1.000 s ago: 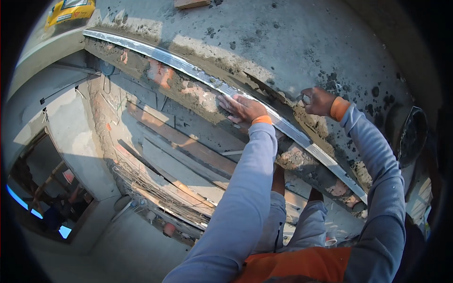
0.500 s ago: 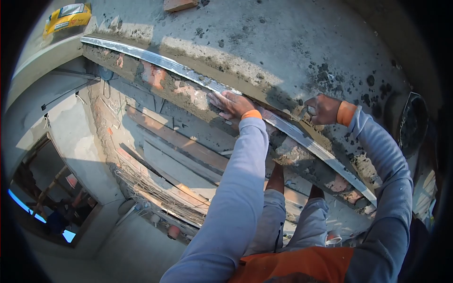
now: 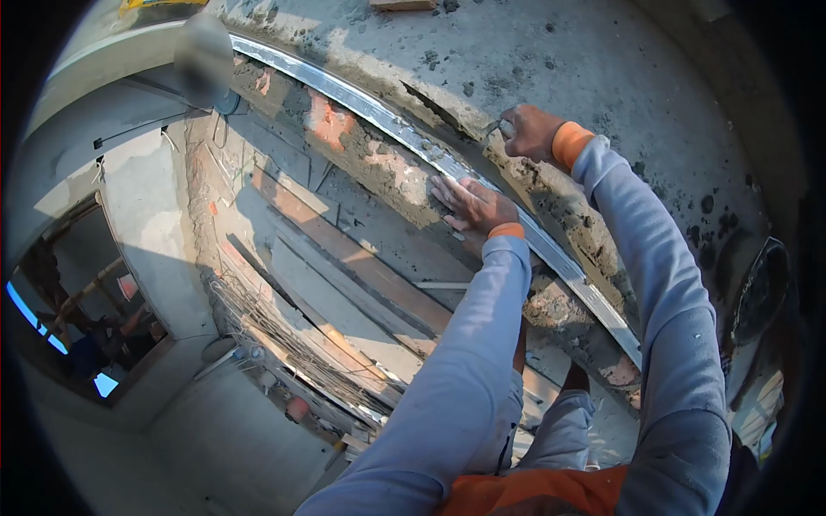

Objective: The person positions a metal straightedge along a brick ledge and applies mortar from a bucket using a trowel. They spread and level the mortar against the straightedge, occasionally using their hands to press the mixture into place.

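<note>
A long metal straightedge [image 3: 361, 110] lies along the top edge of a brick wall [image 3: 391, 172], with wet mortar [image 3: 594, 249] behind it. My left hand [image 3: 477, 206] rests against the straightedge near its middle, fingers stretched and slightly spread over the wall's front side. Farther back, over the mortar strip, my right hand [image 3: 533, 133] is closed around the handle of a trowel. Its dark, narrow blade [image 3: 434, 107] points to the upper left, seen nearly edge-on; the fingers hide most of the handle.
A dark bucket [image 3: 757, 288] stands at the right. Brick [image 3: 404, 4] and yellow bag [image 3: 155, 4] sit at the top edge. Planks [image 3: 344, 245] and thin sticks [image 3: 275, 331] lie below the wall. A blurred round grey shape [image 3: 204, 64] covers the straightedge's far end. People show through an opening [image 3: 95, 318].
My right hand has moved back and left along the mortar with the trowel. My left hand stays on the straightedge. The view has shifted, and the blurred grey shape has appeared.
</note>
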